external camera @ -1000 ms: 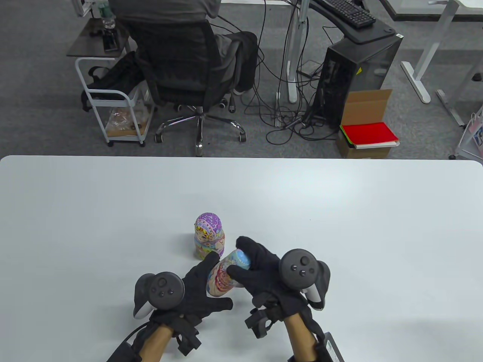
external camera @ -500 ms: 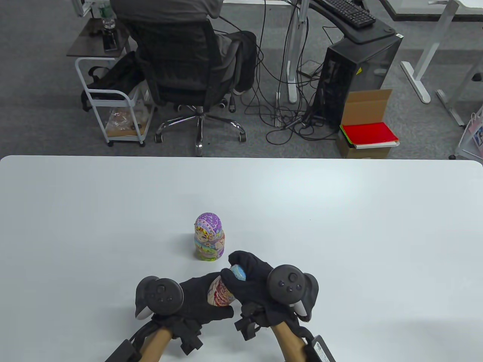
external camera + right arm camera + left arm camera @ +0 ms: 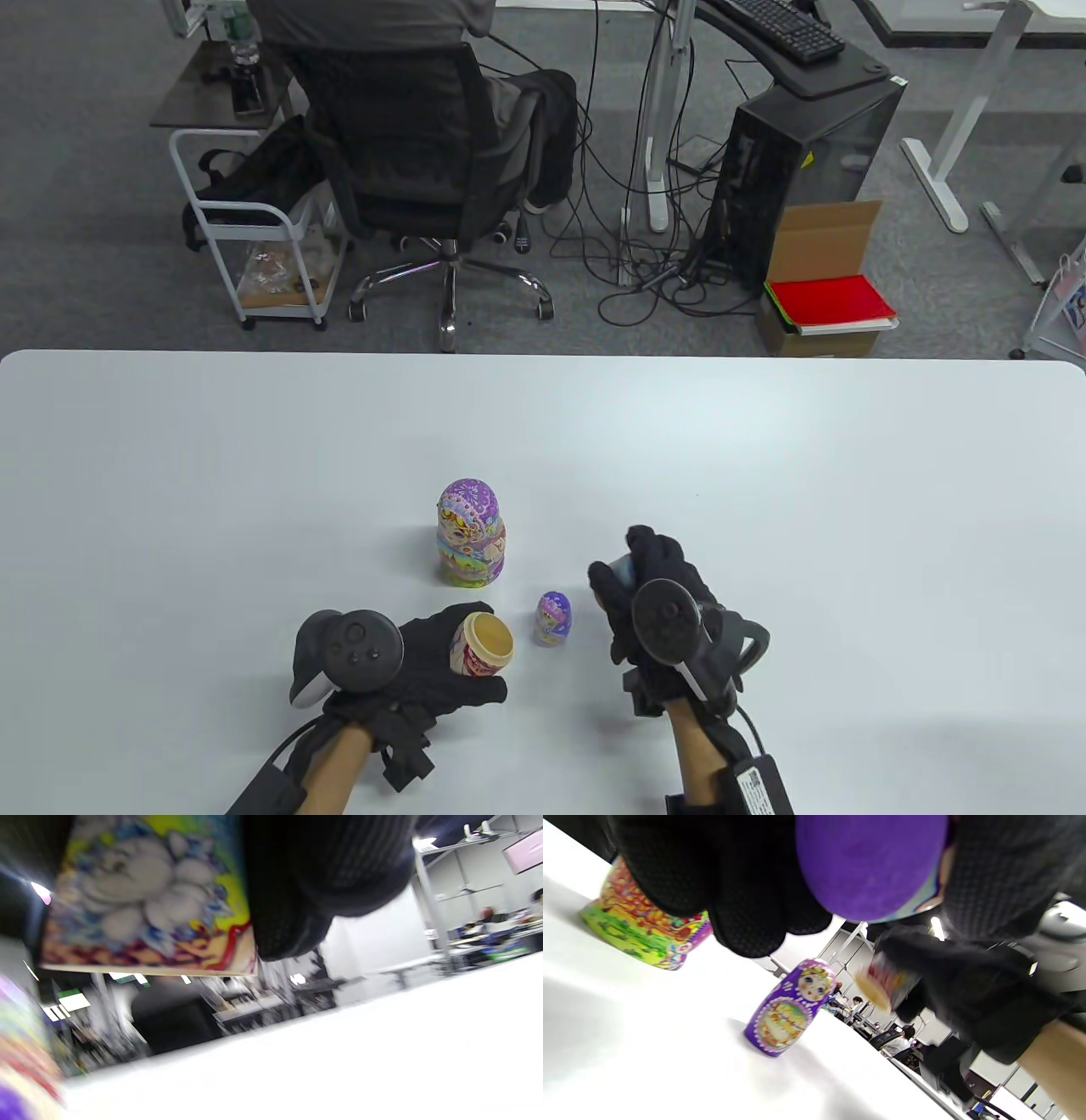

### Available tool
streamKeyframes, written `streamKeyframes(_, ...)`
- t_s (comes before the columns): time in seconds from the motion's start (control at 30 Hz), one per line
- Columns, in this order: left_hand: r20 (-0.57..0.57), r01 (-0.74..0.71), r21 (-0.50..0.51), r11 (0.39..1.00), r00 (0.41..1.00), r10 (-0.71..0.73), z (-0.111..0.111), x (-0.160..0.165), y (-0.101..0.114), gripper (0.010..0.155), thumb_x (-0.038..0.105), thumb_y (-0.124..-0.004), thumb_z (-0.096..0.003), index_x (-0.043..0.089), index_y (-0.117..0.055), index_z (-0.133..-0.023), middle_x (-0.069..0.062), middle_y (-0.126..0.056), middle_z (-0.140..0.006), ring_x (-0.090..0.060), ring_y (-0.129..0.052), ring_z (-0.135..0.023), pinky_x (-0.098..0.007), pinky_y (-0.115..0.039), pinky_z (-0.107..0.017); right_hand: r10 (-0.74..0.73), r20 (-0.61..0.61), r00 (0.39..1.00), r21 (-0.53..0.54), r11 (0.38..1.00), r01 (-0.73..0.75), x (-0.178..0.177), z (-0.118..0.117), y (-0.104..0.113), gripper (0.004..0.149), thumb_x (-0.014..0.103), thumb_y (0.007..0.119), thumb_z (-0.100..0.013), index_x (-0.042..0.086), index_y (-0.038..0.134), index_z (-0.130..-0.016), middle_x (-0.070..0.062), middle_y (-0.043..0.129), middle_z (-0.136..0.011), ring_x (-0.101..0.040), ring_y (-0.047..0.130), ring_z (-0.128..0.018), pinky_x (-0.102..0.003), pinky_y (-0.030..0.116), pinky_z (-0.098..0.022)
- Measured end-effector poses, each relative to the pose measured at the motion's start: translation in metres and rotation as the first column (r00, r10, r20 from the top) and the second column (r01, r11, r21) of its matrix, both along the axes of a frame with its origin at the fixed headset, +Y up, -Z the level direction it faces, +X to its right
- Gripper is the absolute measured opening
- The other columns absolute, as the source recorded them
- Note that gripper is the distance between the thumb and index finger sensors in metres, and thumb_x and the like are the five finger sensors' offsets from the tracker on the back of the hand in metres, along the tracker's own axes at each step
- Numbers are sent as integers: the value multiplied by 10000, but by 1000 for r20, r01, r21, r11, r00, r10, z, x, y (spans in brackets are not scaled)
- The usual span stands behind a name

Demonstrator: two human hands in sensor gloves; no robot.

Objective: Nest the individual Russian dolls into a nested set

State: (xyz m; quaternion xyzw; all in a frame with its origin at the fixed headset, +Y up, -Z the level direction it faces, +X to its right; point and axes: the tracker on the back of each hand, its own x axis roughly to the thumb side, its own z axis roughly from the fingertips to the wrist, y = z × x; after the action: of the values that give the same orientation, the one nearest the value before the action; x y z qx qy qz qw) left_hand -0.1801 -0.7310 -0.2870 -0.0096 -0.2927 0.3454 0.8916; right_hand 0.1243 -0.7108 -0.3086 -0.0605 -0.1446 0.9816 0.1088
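My left hand [image 3: 485, 655] grips the bottom half of a doll [image 3: 489, 637], its open wooden mouth facing up and right; its purple underside [image 3: 869, 861] fills the left wrist view. My right hand [image 3: 619, 562] grips the blue top half [image 3: 622, 569] above the table, seen close and blurred in the right wrist view [image 3: 144, 895]. A small purple doll [image 3: 556, 618] stands upright on the table between my hands, also in the left wrist view [image 3: 791, 1007]. A larger closed doll with a purple head [image 3: 471, 533] stands just behind.
The white table [image 3: 254, 475] stretches wide on all sides of the dolls. Beyond its far edge are an office chair [image 3: 407, 144] with a seated person, a cart, cables and a computer tower.
The doll held by both hands has come apart. My right hand moved right with the top half, my left keeps the bottom half, and a small purple doll now stands on the table.
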Motion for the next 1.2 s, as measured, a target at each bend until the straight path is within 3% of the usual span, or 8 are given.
streamKeyframes(0.17, 14, 52, -9, 999, 999, -52, -1, 2, -3, 905, 653, -886, -382, 52, -693, -1031, -108, -926, -842, -309, -987, -674, -572, -829, -540, 141, 44, 989, -100, 986, -136, 5, -13, -36, 665, 623, 784, -363, 277, 663, -918, -27, 817, -899, -277, 1006, -595, -401, 888, -413)
streamKeyframes(0.47, 11, 89, -5, 996, 996, -89, -2, 1, -3, 907, 652, -885, -382, 57, -688, -1037, -107, -921, -850, -312, -983, -682, -573, -826, -543, 310, 74, 948, -147, 943, -297, -7, -16, -45, 682, 622, 830, -326, 268, 712, -897, -34, 863, -880, -260, 1047, -607, -397, 903, -422)
streamKeyframes(0.53, 8, 93, -8, 996, 996, -93, -3, 0, -2, 908, 653, -884, -382, 57, -685, -1038, -107, -920, -851, -311, -982, -684, -573, -825, -545, 322, 87, 943, -194, 934, -301, -7, -15, -39, 745, 675, 773, -331, 269, 677, -949, -45, 810, -953, -299, 988, -729, -448, 864, -503)
streamKeyframes(0.7, -4, 117, -25, 993, 993, -117, -6, -1, -4, 908, 650, -884, -384, 60, -681, -1043, -107, -916, -858, -316, -977, -692, -576, -819, -548, 144, 1, 990, 86, 986, -144, -28, 7, 4, 684, 623, 760, -371, 300, 653, -964, -10, 760, -1002, -277, 930, -822, -439, 841, -573)
streamKeyframes(0.77, -2, 141, -31, 990, 990, -141, -7, -1, -6, 910, 650, -884, -383, 60, -678, -1045, -107, -914, -862, -317, -976, -696, -577, -818, -550, -2, -177, 984, -21, 1000, -2, -47, 10, 8, 650, 574, 781, -394, 321, 641, -976, 6, 744, -1022, -268, 915, -849, -439, 833, -586)
streamKeyframes(0.87, 8, 178, -44, 983, 984, -178, -8, 0, -9, 909, 646, -884, -387, 62, -672, -1050, -109, -908, -870, -321, -972, -705, -580, -813, -554, 9, -219, 976, -144, 989, -41, -72, 6, -5, 687, 575, 792, -389, 309, 622, -998, -25, 728, -1036, -295, 910, -843, -449, 817, -596)
streamKeyframes(1.03, 20, 199, -61, 978, 980, -199, -9, 2, -11, 909, 643, -885, -386, 67, -666, -1054, -109, -902, -879, -323, -966, -715, -583, -807, -561, 152, -168, 974, -130, 976, -174, -92, 2, -23, 646, 535, 828, -381, 297, 666, -959, 2, 813, -959, -228, 996, -742, -394, 875, -547)
streamKeyframes(1.2, 34, 211, -77, 974, 977, -209, -9, 1, -12, 911, 642, -885, -385, 68, -662, -1057, -108, -900, -884, -322, -965, -722, -580, -802, -572, -114, -188, 975, -110, 989, 95, -73, 5, -9, 632, 475, 867, -368, 269, 689, -938, -18, 835, -925, -241, 1017, -699, -375, 895, -535)
